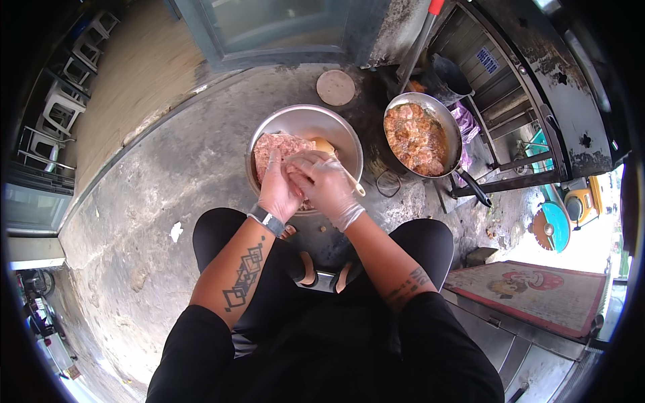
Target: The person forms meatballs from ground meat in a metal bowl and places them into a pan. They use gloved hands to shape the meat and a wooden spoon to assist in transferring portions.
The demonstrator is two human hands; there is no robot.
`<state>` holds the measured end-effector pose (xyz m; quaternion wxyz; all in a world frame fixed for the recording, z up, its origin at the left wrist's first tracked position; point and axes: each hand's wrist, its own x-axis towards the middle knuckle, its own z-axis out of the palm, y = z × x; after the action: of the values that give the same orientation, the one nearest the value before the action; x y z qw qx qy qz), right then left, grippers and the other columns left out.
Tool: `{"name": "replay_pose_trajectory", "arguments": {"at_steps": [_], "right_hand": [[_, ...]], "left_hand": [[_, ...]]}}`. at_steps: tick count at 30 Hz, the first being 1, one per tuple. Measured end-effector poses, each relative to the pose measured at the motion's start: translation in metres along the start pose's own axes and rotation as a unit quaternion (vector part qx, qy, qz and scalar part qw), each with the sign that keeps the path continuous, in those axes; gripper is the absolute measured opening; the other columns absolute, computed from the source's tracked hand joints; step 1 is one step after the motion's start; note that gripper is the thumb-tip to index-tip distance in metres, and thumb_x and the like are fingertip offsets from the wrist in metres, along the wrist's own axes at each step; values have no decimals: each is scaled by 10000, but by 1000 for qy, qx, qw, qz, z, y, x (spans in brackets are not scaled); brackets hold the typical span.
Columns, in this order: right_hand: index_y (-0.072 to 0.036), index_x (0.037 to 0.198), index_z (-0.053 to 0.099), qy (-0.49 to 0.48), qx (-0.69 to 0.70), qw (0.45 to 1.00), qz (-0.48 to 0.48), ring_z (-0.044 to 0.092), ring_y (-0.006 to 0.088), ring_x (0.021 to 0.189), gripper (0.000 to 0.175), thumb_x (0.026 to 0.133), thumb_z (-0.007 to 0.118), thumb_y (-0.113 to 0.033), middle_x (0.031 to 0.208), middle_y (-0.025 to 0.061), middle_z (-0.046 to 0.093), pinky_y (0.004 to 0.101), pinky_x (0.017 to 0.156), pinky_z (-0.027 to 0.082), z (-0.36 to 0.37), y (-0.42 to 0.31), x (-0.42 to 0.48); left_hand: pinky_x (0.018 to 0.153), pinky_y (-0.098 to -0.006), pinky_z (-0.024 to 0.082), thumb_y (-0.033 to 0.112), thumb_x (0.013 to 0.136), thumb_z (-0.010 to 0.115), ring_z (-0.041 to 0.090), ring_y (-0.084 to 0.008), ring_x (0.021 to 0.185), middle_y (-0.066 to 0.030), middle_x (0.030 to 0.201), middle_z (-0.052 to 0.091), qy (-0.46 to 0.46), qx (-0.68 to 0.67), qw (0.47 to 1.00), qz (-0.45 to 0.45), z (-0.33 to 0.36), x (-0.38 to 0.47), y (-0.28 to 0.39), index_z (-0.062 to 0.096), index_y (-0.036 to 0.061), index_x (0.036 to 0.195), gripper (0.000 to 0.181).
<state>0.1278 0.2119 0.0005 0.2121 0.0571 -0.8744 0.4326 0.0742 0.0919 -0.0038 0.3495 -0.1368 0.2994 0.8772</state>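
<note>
My left hand (280, 189) and my right hand (325, 184), both in clear plastic gloves, meet over a large metal bowl (302, 110) on the floor. Between them is a small portion of raw minced meat, partly hidden by the fingers. More minced meat (274, 147) fills the left side of the bowl. A spoon or ladle with a pale handle (359, 188) rests in the bowl beside my right hand, its yellowish head (322, 145) partly covered. To the right, a frying pan (456, 136) holds browned meat pieces (415, 136) in bubbling oil.
A round flat disc (335, 87) lies on the concrete floor beyond the bowl. The pan's black handle (474, 187) points towards me on the right. A dark bucket (448, 80) and a metal frame stand behind the pan. A low cabinet with a printed mat (529, 297) is at my right.
</note>
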Motion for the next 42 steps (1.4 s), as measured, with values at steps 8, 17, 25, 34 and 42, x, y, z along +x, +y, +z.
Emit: {"name": "replay_pose_trajectory", "arguments": {"at_steps": [8, 17, 25, 34, 42], "right_hand": [[-92, 1237, 711, 70, -115, 991, 28, 650, 349, 1129, 439, 842, 762, -275, 1244, 139, 688, 445, 1003, 497, -16, 0, 5], [-51, 1322, 647, -34, 264, 931, 251, 700, 320, 994, 465, 896, 732, -218, 1175, 178, 710, 358, 919, 535, -5, 9, 0], [-41, 1313, 658, -28, 211, 932, 292, 627, 348, 1123, 513, 882, 739, -307, 1202, 193, 687, 442, 1007, 480, -12, 0, 1], [36, 1435, 511, 28, -101, 990, 90, 555, 314, 1272, 796, 815, 814, -361, 1267, 193, 663, 442, 1078, 441, -1, 15, 0], [42, 1293, 584, -163, 286, 881, 341, 626, 91, 1007, 524, 888, 795, -213, 1117, 39, 668, 252, 898, 506, -17, 32, 4]], "left_hand": [[948, -285, 519, 202, 1062, 533, 610, -182, 1158, -80, 1263, 623, -25, 57, 996, 69, -9, -1, -1, 541, 46, 1346, 324], [1104, -369, 415, 398, 1099, 411, 548, -193, 1252, -74, 1330, 600, -55, 4, 998, -33, -9, -2, -1, 508, 53, 1391, 462], [1097, -376, 431, 436, 1104, 379, 556, -209, 1229, -86, 1319, 582, -67, 16, 998, 6, -10, 0, -6, 460, 40, 1407, 506], [1017, -399, 516, 246, 1073, 500, 619, -257, 1175, -120, 1212, 645, -32, 31, 999, 20, -7, -3, -3, 564, 19, 1298, 326], [995, -370, 525, 203, 1050, 529, 650, -245, 1152, -128, 1187, 669, -120, 99, 987, 29, -7, -7, -3, 606, 8, 1270, 304]]}}
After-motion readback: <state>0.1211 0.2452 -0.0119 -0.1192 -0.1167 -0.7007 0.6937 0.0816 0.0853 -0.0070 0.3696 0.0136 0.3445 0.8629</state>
